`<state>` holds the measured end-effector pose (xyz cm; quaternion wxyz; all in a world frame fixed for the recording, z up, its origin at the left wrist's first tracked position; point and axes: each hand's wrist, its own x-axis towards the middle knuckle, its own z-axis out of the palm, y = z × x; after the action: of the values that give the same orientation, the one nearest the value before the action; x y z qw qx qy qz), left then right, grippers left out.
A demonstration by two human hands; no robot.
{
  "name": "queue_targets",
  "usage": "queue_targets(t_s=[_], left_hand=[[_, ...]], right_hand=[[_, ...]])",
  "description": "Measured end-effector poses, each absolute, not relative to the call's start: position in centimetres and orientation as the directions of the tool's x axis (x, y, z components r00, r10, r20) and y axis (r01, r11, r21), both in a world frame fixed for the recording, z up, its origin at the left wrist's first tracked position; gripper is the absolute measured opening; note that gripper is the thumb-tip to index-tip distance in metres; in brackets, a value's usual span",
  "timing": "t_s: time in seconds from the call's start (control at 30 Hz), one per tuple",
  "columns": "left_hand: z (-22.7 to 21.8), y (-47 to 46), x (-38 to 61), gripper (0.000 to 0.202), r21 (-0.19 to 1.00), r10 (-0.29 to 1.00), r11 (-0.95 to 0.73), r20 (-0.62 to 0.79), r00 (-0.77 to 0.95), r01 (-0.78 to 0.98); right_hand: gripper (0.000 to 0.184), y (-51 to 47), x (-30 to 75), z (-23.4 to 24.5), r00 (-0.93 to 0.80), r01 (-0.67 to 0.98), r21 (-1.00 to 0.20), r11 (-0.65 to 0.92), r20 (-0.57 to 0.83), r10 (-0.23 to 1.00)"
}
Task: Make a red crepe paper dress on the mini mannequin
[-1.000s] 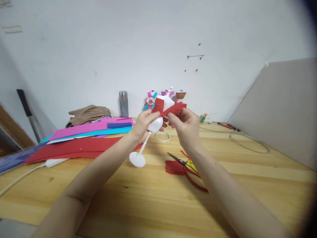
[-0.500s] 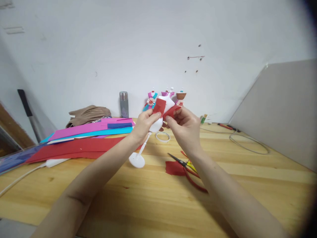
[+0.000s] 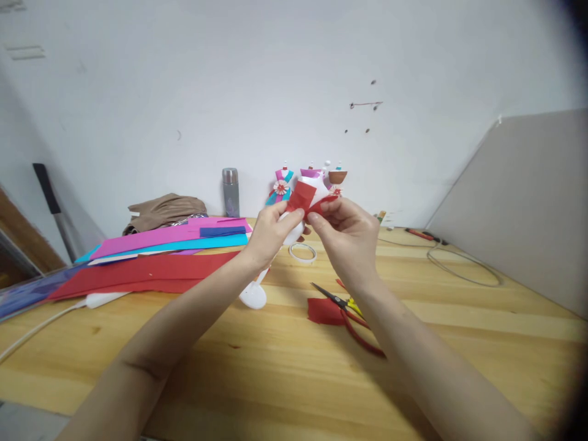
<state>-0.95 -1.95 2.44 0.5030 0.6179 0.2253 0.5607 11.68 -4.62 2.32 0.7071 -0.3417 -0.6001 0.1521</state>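
A small white dress form [image 3: 318, 184] on a stand is held tilted above the table, its round white base [image 3: 253, 295] toward the lower left. My left hand [image 3: 270, 231] is closed around its waist, with the thumb pressing a red strip [image 3: 302, 195] against the front. This strip, of paper or cloth, runs diagonally over one side of the chest. My right hand [image 3: 353, 236] pinches the other red part [image 3: 325, 203] at the opposite side, by the waist. Both thumbs nearly meet at the front. Fingers behind the form are mostly hidden.
Scissors [image 3: 337, 299] lie beside a red scrap [image 3: 321, 311], partly behind my right forearm. A white tape ring [image 3: 302, 262] sits beyond. Red sheets [image 3: 151, 272] and pink sheets [image 3: 151, 240] are stacked left. Decorated dress forms [image 3: 281, 187] and a flask [image 3: 230, 193] stand by the wall.
The dress form has tilted, with its base slightly up and its stem now mostly hidden by my left hand. The red pieces have drawn together at the waist, and my right hand has shifted slightly right.
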Motion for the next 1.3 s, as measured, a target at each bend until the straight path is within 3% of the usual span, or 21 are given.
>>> queue_targets(t_s=[0.33,0.67,1.1,1.2,1.3], left_hand=[[2.6,-2.4,-1.0,0.023,0.842,0.812,-0.495,0.536,0.231,-0.215],[2.6,-2.5,-1.5,0.038,0.777,0.738,-0.612,0.628,0.246,-0.146],[2.2,-1.4,-1.0,0.015,0.855,0.845,-0.38,0.476,0.245,-0.353],[2.3,-1.3,-1.1,0.012,0.844,0.825,-0.457,0.52,0.221,-0.281],[2.4,-1.5,-1.3,0.01,0.787,0.767,-0.611,0.616,0.183,-0.089]], right_hand=[[0.007,-4.7,11.5,1.9,0.202,0.262,-0.61,0.748,0.792,0.576],[0.013,-4.8,11.6,2.0,0.138,0.331,-0.533,0.779,0.843,0.519],[0.012,-4.6,11.4,1.8,0.109,0.285,-0.585,0.759,0.806,0.581],[0.012,-4.5,11.5,1.7,0.097,0.318,-0.567,0.76,0.817,0.569],[0.013,-4.3,11.5,1.7,0.085,0.375,-0.511,0.774,0.85,0.52]])
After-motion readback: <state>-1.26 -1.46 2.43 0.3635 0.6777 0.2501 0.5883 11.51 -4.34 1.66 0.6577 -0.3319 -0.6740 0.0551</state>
